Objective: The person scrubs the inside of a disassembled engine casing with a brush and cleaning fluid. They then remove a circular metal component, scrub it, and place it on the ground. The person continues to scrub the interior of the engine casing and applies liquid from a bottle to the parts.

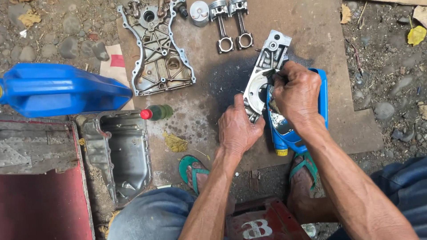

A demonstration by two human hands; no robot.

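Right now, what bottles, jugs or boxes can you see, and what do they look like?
Blue jug: far left, lying on its side.
Small green bottle: red cap, lying beside the metal pan.
Cut-open blue container: yellow cap, under the right hand.
Red box: white markings, between the feet.

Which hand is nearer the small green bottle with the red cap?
Left. The left hand is right of the bottle; the right hand is farther right, on the metal housing.

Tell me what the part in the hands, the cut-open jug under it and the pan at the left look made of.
Part: dull grey cast metal, likely aluminium, judging by its ribs and bolt holes. Jug: glossy blue plastic with thin cut walls. Pan: pressed sheet metal, probably steel, smooth with a grimy sheen.
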